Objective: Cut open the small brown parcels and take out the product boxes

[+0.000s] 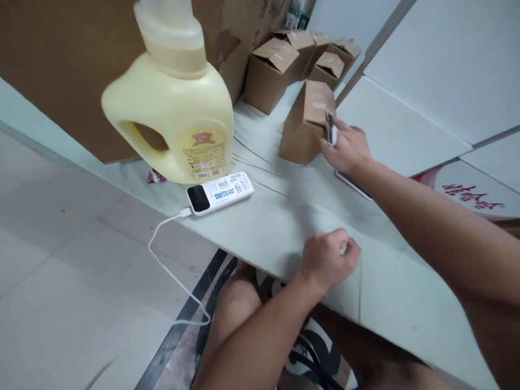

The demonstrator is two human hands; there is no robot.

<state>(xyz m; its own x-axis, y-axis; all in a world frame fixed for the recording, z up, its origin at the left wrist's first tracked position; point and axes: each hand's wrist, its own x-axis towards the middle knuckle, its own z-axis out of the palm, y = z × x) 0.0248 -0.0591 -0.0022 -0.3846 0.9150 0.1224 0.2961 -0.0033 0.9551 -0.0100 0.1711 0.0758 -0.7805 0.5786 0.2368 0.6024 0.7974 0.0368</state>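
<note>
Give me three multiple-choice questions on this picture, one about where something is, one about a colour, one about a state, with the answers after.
1. Where does the power bank lie?
A. on the table in front of the jug
B. on a cardboard box
C. on the floor

2. What colour is the big jug?
A. blue
B. pale yellow
C. green

3. How is the left hand?
A. flat and spread open
B. lifted off the table
C. closed in a loose fist on the table

Answers:
1 A, it rests on the table just before the jug, its cable hanging off the edge.
2 B, body and cap are pale yellow.
3 C, its fingers are curled in over the table near the edge, while the right hand reaches to the nearest box.
</note>
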